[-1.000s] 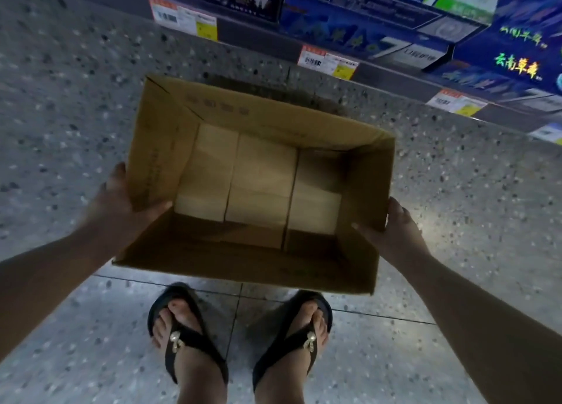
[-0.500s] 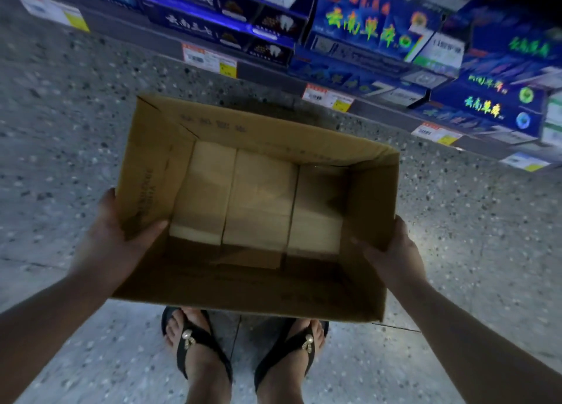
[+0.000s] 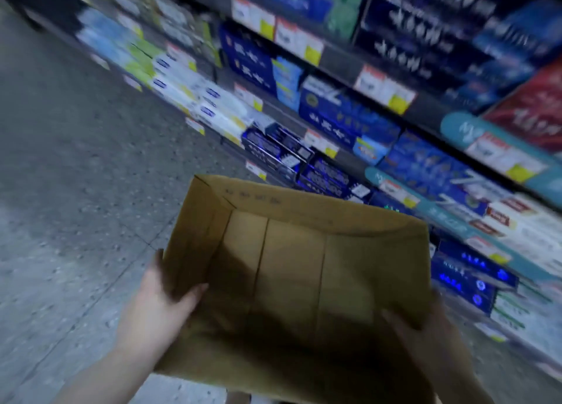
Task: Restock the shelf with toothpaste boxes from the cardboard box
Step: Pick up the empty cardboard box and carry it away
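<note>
Since half a second earlier, the head view has swung up from the floor: the cardboard box (image 3: 304, 209), then central above two sandalled feet, now sits toward 5 o'clock, and stocked shelving fills the frame from 11 to 4 o'clock. The left hand (image 3: 161, 309) holds the box's left wall at 7 o'clock, thumb hooked inside and fingers outside, so its grip is clamped on the cardboard. The right hand (image 3: 425, 336) holds the right wall at 5 o'clock in the same way, thumb inside, grip clamped on the wall. The open-topped box is carried clear of the speckled floor (image 3: 76, 191), just in front of the lower shelf (image 3: 343, 60) tiers. Three tan packs (image 3: 289, 267) lie side by side on its bottom; whether they are toothpaste cannot be told. Toothpaste boxes (image 3: 334, 115), mostly blue with some white and red, crowd the shelves, with price labels (image 3: 313, 48) along the rails. Motion blur hides the print.
</note>
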A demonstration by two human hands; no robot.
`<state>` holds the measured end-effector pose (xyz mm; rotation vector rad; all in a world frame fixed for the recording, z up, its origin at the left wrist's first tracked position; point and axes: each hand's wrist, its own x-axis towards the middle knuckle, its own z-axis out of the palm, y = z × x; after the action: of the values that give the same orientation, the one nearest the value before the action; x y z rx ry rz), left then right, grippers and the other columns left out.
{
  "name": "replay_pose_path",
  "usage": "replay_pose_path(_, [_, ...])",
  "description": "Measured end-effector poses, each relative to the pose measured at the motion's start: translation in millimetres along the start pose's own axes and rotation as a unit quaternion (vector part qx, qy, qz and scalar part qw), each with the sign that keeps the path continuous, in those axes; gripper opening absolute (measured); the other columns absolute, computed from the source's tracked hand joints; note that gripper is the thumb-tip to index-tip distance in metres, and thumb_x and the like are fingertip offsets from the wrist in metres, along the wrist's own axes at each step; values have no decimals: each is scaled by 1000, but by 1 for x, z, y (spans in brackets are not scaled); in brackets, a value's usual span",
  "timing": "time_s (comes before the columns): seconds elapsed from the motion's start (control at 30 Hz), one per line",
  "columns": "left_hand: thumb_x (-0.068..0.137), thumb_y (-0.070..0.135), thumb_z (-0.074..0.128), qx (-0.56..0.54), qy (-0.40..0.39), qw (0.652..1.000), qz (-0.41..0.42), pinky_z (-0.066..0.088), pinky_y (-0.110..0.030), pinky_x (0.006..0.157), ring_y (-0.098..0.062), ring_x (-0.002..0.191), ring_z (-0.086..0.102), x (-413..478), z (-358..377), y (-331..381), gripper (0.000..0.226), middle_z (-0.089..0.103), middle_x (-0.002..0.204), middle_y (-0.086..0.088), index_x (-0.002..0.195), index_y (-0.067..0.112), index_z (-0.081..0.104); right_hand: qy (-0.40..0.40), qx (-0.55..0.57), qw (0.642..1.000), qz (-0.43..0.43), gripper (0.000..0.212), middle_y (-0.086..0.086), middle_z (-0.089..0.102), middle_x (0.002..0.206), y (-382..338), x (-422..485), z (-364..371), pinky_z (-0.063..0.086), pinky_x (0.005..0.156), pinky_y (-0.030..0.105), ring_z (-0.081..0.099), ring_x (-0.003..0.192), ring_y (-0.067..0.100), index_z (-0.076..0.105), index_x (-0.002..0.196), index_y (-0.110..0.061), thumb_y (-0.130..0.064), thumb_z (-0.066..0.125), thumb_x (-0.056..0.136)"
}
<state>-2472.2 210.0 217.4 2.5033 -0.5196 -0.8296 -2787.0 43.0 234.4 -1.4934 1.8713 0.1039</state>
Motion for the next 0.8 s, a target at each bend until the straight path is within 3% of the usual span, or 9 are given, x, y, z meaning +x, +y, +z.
replay_pose_path(0.17, [69, 33, 77, -53, 71, 996, -16, 44, -45, 91, -36, 118, 53, -64, -107, 20, 97, 48, 139, -12, 145, 26, 17, -24, -45, 992, -114, 84, 22, 55, 126, -88, -69, -63, 43, 88, 42, 55, 112, 40, 25, 139, -15, -34, 74, 73])
replay_pose_path(0.3, [71, 39, 75, -59, 122, 989, -67, 45, -44, 84, -41, 113, 55, -104, -180, 20, 95, 50, 135, -17, 145, 28, 16, -65, -92, 980, -163, 88, 13, 54, 129, -153, -113, -92, 45, 90, 38, 55, 114, 34, 20, 141, -19, -48, 68, 74])
replay_pose_path(0.4, [72, 37, 74, -86, 159, 979, -92, 43, -43, 86, -41, 115, 53, -124, -232, 16, 92, 52, 132, -21, 145, 22, 20, -94, -112, 965, -218, 85, 7, 59, 122, -200, -143, -98, 49, 85, 35, 59, 106, 29, 24, 138, -18, -51, 67, 74])
replay_pose_path(0.53, [69, 52, 72, -73, 196, 970, -124, 46, -44, 91, -39, 116, 54, -137, -296, -8, 94, 52, 134, -16, 143, 25, 21, -78, -178, 937, -289, 84, 13, 59, 122, -267, -187, -91, 49, 81, 36, 59, 107, 31, 25, 134, -7, -51, 66, 76])
replay_pose_path(0.8, [68, 52, 72, -109, 250, 947, -171, 46, -41, 90, -34, 116, 55, -105, -428, -88, 97, 54, 134, -13, 144, 26, 19, -87, -211, 886, -404, 85, 5, 60, 122, -426, -275, -13, 49, 77, 31, 60, 104, 26, 20, 137, -15, -53, 65, 75])
